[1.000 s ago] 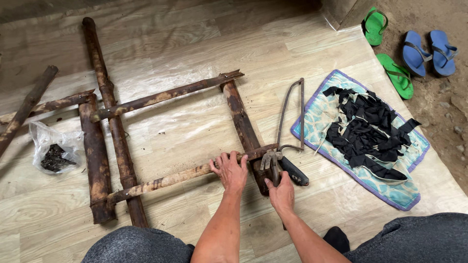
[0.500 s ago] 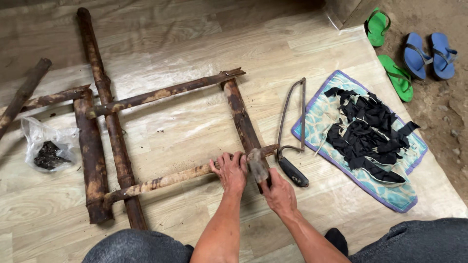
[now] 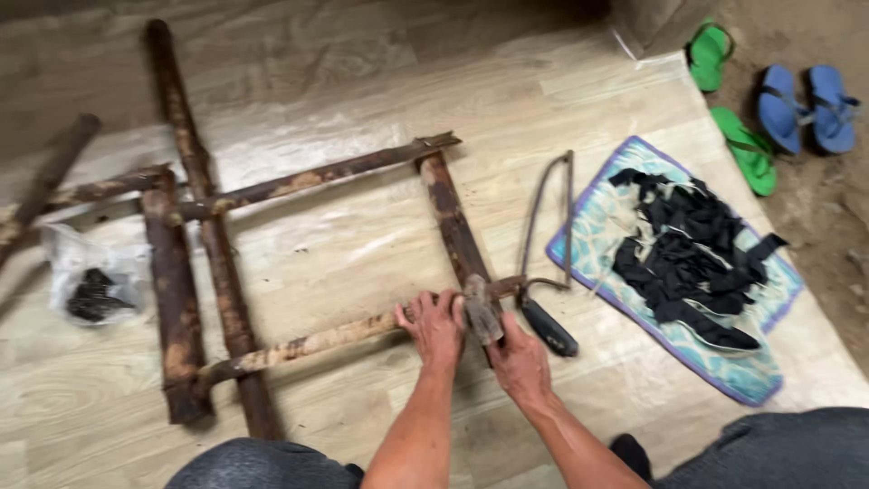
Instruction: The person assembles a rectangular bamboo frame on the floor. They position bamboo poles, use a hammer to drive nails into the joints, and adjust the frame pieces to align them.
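Observation:
A frame of rough brown wooden poles (image 3: 299, 181) lies flat on the floor. My left hand (image 3: 434, 328) presses on the near horizontal pole (image 3: 308, 345) right at its joint with a thicker upright pole (image 3: 450, 217). My right hand (image 3: 518, 360) rests on the other side of that joint, fingers curled around the thick pole's lower end (image 3: 482, 317). A hacksaw (image 3: 549, 237) with a black handle lies on the floor just right of my right hand, not held.
A patterned blue cloth (image 3: 751, 380) at right carries a heap of black strips (image 3: 688, 254). Green and blue sandals (image 3: 769, 109) sit at the top right. A clear plastic bag (image 3: 90, 285) with dark bits lies at left. My knees are at the bottom edge.
My right hand has let go of the hacksaw's handle and moved onto the pole joint. The view has shifted slightly.

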